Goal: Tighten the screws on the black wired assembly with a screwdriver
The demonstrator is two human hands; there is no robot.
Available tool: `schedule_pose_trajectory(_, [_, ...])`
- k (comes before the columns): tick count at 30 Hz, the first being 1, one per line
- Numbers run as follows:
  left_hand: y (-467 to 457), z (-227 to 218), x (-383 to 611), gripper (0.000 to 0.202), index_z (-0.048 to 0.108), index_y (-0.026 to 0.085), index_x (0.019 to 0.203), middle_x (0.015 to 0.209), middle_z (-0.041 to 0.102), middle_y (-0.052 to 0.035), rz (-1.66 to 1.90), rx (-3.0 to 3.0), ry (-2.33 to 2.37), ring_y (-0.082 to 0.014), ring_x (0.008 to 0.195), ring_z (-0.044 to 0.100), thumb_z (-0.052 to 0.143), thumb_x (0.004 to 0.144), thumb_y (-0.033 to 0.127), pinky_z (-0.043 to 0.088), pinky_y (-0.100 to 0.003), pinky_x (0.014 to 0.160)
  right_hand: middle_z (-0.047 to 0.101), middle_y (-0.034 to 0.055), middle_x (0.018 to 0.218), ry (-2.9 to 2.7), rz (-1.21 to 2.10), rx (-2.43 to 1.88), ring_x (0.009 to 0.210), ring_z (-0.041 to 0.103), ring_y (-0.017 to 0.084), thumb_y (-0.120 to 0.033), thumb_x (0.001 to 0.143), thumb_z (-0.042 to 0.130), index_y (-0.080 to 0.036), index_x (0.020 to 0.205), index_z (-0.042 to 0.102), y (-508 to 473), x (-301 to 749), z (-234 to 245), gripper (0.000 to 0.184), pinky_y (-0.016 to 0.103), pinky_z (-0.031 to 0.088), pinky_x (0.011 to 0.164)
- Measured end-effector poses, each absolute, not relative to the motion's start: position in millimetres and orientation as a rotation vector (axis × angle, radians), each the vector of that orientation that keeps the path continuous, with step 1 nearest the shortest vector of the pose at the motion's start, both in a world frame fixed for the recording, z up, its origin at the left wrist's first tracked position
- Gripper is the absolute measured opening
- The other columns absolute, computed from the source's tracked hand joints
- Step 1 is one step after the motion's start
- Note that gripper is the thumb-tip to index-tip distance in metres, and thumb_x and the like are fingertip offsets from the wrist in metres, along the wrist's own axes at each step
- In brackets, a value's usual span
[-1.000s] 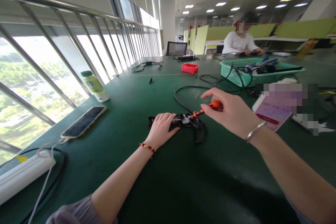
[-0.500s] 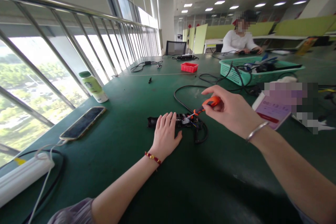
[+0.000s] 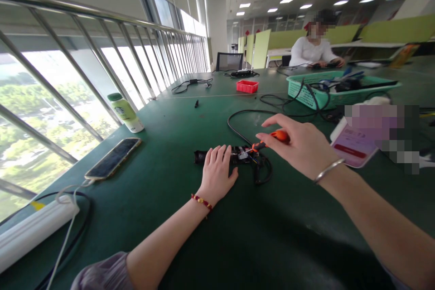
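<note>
A small black device [image 3: 238, 154] with exposed wiring lies on the green table [image 3: 238, 235], and a black cable [image 3: 238, 122] loops away from it. My left hand [image 3: 217, 174] lies flat on the device's left part, fingers stretched over it, pressing it down. My right hand [image 3: 299, 145] is closed around an orange-handled screwdriver [image 3: 272, 139]. The screwdriver's tip points left and down into the open part of the device.
A phone [image 3: 113, 157] and a green-capped bottle [image 3: 125, 112] lie at the left near the window railing, with a white power strip [image 3: 34, 226] nearer. A green basket [image 3: 333, 88] of cables, a red tray [image 3: 247, 86] and a second phone [image 3: 353, 142] are at the right. Another person sits far back.
My left hand has shifted from gripping the device's end to lying flat over it. The right hand has turned slightly with the screwdriver still at the device.
</note>
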State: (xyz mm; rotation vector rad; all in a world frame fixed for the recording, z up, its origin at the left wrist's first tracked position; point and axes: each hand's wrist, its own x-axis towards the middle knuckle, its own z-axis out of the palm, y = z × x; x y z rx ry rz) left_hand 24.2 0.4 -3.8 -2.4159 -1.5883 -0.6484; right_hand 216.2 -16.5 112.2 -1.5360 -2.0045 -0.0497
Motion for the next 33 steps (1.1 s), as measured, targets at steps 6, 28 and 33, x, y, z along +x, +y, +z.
schedule_pose_trajectory(6, [0.6, -3.4, 24.0, 0.054, 0.040, 0.013, 0.133, 0.132, 0.050, -0.0142, -0.637, -2.418, -1.590, -0.0300, 0.125, 0.043, 0.051, 0.083, 0.030, 0.029, -0.050, 0.110, 0.063, -0.0011, 0.067, -2.034, 0.065, -1.370, 0.054, 0.055, 0.015, -0.029, 0.076, 0.056, -0.023, 0.105, 0.051, -17.7, 218.9, 111.6, 0.030, 0.025, 0.038, 0.053])
schedule_pose_trajectory(28, [1.0, -3.2, 24.8, 0.055, 0.041, 0.010, 0.134, 0.133, 0.050, -0.0137, -0.587, -2.410, -1.602, -0.0291, 0.125, 0.042, 0.052, 0.084, 0.030, 0.028, -0.047, 0.112, 0.063, -0.0008, 0.076, -2.053, 0.059, -1.400, 0.059, 0.057, 0.015, -0.020, 0.070, 0.057, -0.023, 0.102, 0.046, -20.6, 218.9, 113.5, 0.034, 0.026, 0.041, 0.058])
schedule_pose_trajectory(33, [0.7, -3.0, 24.9, 0.056, 0.042, 0.010, 0.134, 0.134, 0.050, -0.0135, -0.573, -2.406, -1.603, -0.0289, 0.125, 0.042, 0.052, 0.084, 0.031, 0.027, -0.047, 0.112, 0.062, -0.0016, 0.064, -2.100, -0.025, -1.585, 0.056, 0.056, 0.017, -0.039, 0.078, 0.056, -0.025, 0.093, 0.052, -20.6, 220.3, 116.7, 0.021, 0.026, 0.036, 0.053])
